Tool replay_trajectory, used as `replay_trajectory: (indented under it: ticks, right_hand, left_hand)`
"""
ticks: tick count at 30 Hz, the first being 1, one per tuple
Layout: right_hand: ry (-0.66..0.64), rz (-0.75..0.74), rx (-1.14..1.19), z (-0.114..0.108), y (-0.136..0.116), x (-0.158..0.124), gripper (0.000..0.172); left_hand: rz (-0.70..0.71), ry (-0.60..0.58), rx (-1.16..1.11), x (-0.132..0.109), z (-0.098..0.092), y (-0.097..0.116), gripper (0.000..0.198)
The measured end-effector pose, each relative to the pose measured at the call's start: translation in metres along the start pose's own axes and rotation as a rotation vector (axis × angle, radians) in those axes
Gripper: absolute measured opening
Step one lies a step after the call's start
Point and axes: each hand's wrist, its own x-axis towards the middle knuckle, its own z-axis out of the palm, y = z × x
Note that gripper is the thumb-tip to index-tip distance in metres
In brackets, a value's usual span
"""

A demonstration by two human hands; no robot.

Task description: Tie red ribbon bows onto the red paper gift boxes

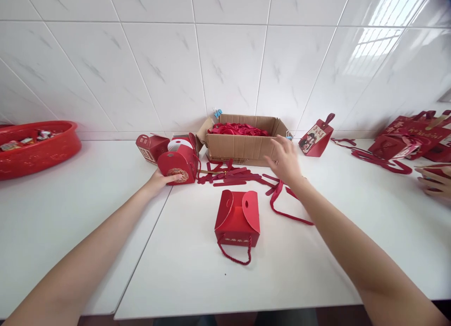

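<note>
My left hand (162, 178) grips a red round-topped gift box (178, 164) with a gold emblem, standing on the white table. My right hand (286, 160) hovers open, fingers spread, in front of a cardboard box (243, 146) full of red ribbons. Below it lie loose red strips (229, 175) and a red ribbon loop (285, 204). A small red gift box with a rope handle (237, 221) stands open-flapped at the table's middle, between my arms.
A red oval basket (35, 147) with small items sits far left. Another red box (152, 146) stands behind the held one. A red gift bag (317, 137) and several more red bags (412, 138) lie to the right. Another person's hand (435, 181) shows at the right edge.
</note>
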Motion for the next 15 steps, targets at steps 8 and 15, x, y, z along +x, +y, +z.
replay_trajectory:
  ticks: [8, 15]
  right_hand:
    - [-0.084, 0.023, -0.067, 0.031, -0.001, 0.058, 0.036]
    - [-0.067, 0.106, -0.070, 0.011, 0.059, 0.048, 0.043]
  left_hand:
    - [-0.062, -0.090, -0.077, 0.006, -0.003, 0.008, 0.062]
    - [-0.041, -0.113, -0.054, 0.006, 0.003, 0.008, 0.058]
